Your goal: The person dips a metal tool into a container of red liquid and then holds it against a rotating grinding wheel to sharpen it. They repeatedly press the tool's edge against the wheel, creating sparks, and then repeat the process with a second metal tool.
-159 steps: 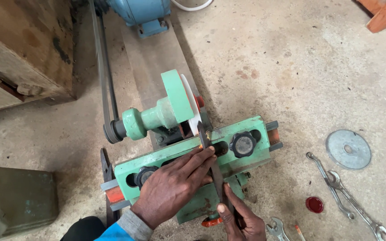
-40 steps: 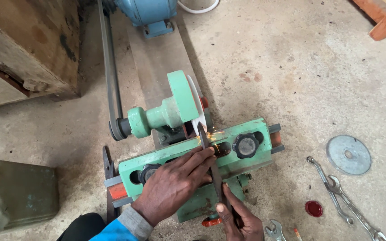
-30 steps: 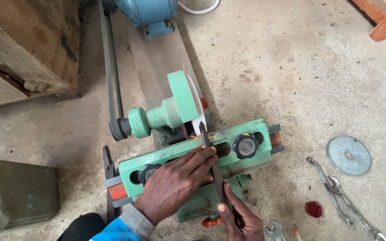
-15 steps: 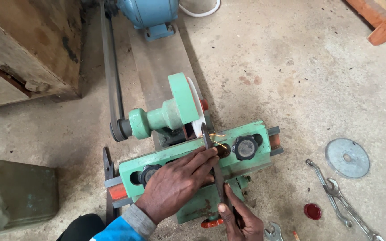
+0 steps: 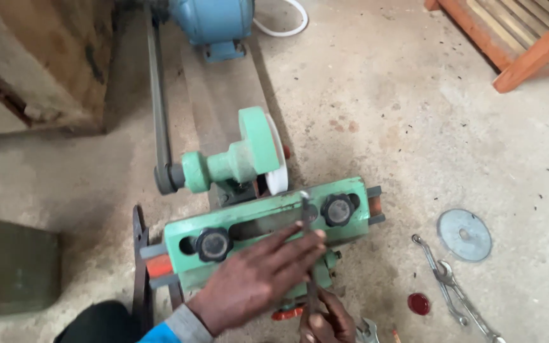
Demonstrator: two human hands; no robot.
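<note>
A person kneels on a concrete floor (image 5: 414,127) over a green bench grinder (image 5: 249,159), sharpening a long thin metal blade (image 5: 306,244) that lies across the green tool rest (image 5: 262,225) just in front of the white grinding wheel (image 5: 277,166). The left hand (image 5: 258,279) lies flat and open, fingers (image 5: 300,241) spread over the blade and pressing it onto the tool rest. The right hand (image 5: 325,321), nearer the person than the tool rest and partly out of frame, is closed around the blade's lower end. Two black knobs (image 5: 213,243) sit on the tool rest, one on each side of the blade. A drive belt (image 5: 158,108) runs from the grinder's pulley away to a blue motor (image 5: 214,22).

To do this step well, the blade likely needs steady, even pressure from the flat hand, a constant angle to the wheel and fingertips kept back from the wheel's edge.

Compared with half a second ago, the blade tip has drawn slightly back from the wheel and no sparks show; just over a second ago a bright flare marked contact.

To the right of the tool rest lie a grey metal disc (image 5: 464,235), wrenches (image 5: 449,286) and a small red cap (image 5: 419,303).
</note>
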